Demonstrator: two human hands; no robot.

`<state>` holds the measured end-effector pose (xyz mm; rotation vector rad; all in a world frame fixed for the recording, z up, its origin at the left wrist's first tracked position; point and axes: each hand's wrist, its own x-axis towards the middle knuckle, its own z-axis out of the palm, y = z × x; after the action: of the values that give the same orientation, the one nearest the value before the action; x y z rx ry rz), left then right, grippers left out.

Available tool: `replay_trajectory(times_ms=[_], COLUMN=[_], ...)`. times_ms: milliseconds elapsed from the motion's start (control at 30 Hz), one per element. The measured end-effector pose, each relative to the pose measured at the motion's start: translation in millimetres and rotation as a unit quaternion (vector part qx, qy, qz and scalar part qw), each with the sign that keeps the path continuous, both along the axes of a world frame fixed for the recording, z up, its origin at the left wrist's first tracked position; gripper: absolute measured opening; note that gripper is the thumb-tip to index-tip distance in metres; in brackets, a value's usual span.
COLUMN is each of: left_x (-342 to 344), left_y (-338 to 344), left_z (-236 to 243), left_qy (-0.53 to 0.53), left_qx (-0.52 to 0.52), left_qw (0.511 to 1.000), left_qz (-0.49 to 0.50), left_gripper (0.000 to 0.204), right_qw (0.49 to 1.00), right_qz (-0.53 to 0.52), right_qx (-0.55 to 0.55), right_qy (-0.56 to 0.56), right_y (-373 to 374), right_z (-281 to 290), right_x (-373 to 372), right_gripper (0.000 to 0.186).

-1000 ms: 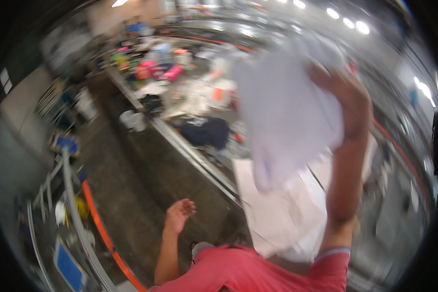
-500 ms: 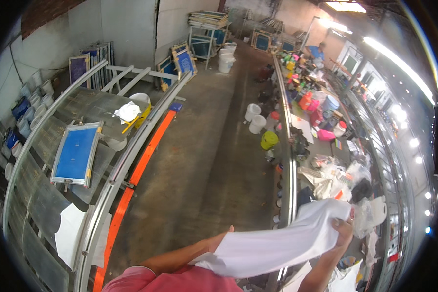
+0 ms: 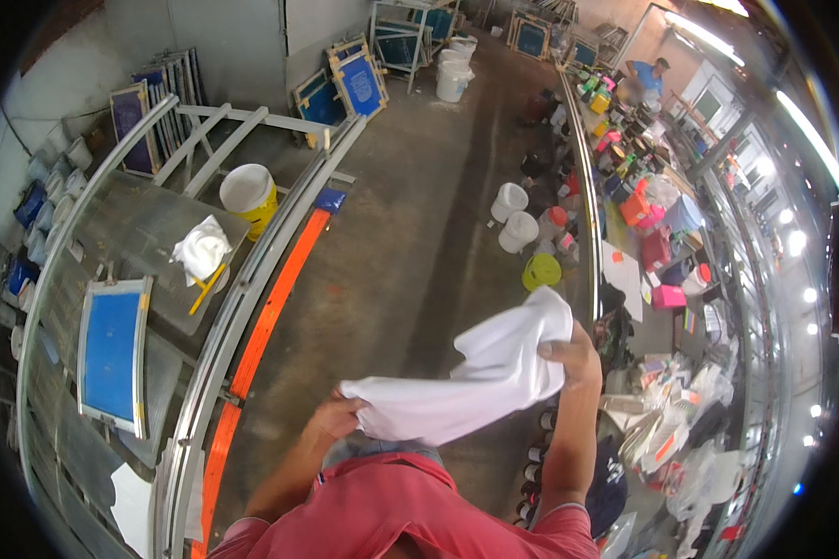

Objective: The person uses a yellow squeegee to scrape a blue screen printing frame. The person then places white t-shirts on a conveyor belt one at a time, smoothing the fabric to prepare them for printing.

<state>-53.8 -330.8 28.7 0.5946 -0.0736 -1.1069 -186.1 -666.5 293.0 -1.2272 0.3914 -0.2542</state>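
A white cloth (image 3: 457,396) hangs stretched between my two hands, in front of my body and over the floor aisle. My left hand (image 3: 337,415) grips its left end, fingers closed on the fabric. My right hand (image 3: 570,359) holds the other end higher up, thumb pressed on the bunched fabric, beside the long table at the right.
At left, a rack (image 3: 210,391) bears a blue screen frame (image 3: 110,354) and white rag (image 3: 199,250), with a yellow bucket (image 3: 261,219) alongside. Buckets (image 3: 517,233) line the aisle (image 3: 382,233). The cluttered right table (image 3: 629,284) has a person in blue (image 3: 645,79) at its far end.
The cloth, earlier raised in my right hand, is now lower and held by both hands. My left hand has gone from loose to gripping it. The view has swung round toward the aisle.
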Motion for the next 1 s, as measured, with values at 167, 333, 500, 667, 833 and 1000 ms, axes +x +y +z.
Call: replay_trajectory(times_ms=[167, 333, 500, 667, 833, 1000], left_x=[100.7, 207.2, 347.9, 482.0, 586.3, 712.5], left_y=[-49.3, -179.4, -295.8, -377.6, -476.5, -536.1], left_z=[46.4, 84.6, 90.8, 102.5, 86.6, 80.7], left_qy=[0.076, 0.032, -0.017, 0.052, -0.016, -0.094], left_qx=[-0.146, 0.015, 0.016, 0.162, 0.175, 0.191], left_qw=[0.986, 0.995, 0.997, 0.985, 0.984, 0.976], left_qz=[0.039, 0.093, 0.072, 0.022, -0.034, -0.041], left_gripper=[0.049, 0.056, 0.059, 0.048, 0.050, 0.054], right_qw=[0.998, 0.996, 0.999, 0.979, 0.965, 0.995], right_qz=[0.029, 0.064, 0.013, -0.150, -0.234, 0.031], right_qx=[0.023, 0.001, -0.018, -0.131, -0.118, -0.096], right_qy=[-0.057, -0.057, -0.040, -0.033, 0.001, 0.004], right_y=[-96.2, -194.2, -292.0, -366.2, -503.1, -590.5], right_z=[18.6, 4.5, 3.8, 28.6, 20.0, 14.1], right_x=[126.0, 251.2, 364.8, 483.0, 562.5, 782.2], right_gripper=[0.063, 0.061, 0.065, 0.048, 0.055, 0.070])
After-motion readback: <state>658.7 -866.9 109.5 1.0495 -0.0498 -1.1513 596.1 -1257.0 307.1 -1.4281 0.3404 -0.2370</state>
